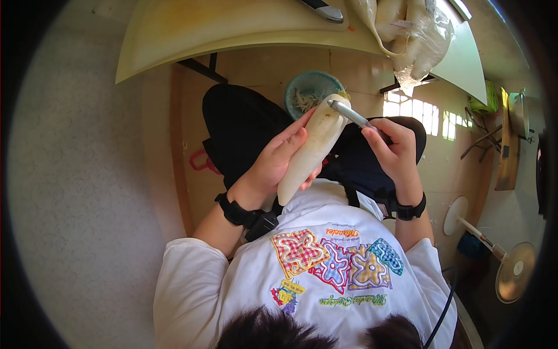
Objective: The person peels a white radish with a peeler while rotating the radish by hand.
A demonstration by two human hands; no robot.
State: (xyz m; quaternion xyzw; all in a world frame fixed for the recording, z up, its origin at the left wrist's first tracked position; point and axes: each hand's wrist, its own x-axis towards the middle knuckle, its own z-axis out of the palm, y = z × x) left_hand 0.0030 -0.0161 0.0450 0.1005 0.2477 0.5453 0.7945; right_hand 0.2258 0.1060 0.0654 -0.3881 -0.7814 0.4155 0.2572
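A long white radish [314, 148] lies slanted across my lap, its thick top end pointing away from me. My left hand [282, 154] is wrapped round its middle from the left side. A peeler [351, 114] with a grey metal body is gripped in my right hand [398, 148], and its tip rests at the radish's top end. Past the radish, between my knees, stands a blue-green basin [314, 81] with pale peelings in it; the radish partly hides it.
A pale table [244, 35] spans the far side. On it lie a knife [324, 10] with a dark handle and a plastic bag of white radishes [407, 43]. A standing fan [514, 270] is at the right, a pink object [203, 161] on the floor at the left.
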